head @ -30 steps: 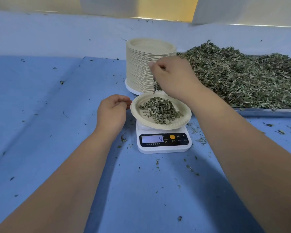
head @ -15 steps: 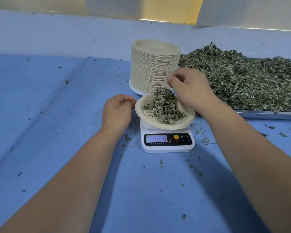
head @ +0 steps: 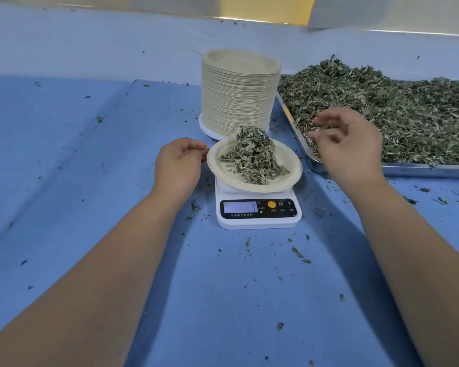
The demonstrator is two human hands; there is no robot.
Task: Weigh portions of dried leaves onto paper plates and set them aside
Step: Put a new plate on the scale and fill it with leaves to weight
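A paper plate [head: 223, 169] sits on a small white digital scale [head: 259, 219], and a heap of dried leaves [head: 252, 152] lies on the plate. My left hand [head: 179, 162] rests on the blue table at the plate's left rim, fingers loosely curled and holding nothing. My right hand [head: 347, 144] hovers over the near left corner of the metal tray [head: 421, 170], fingers relaxed and spread just above the big pile of dried leaves [head: 382, 109]. The scale's display is lit.
A tall stack of paper plates [head: 239, 94] stands right behind the scale, close to the tray's left edge. Loose leaf bits are scattered on the blue table cover [head: 77, 168] around the scale. A pale wall rises at the back.
My right hand dropped its pinch of leaves onto the plate and moved right to the tray. The heap on the plate grew and the reading rose. My left hand stayed put.
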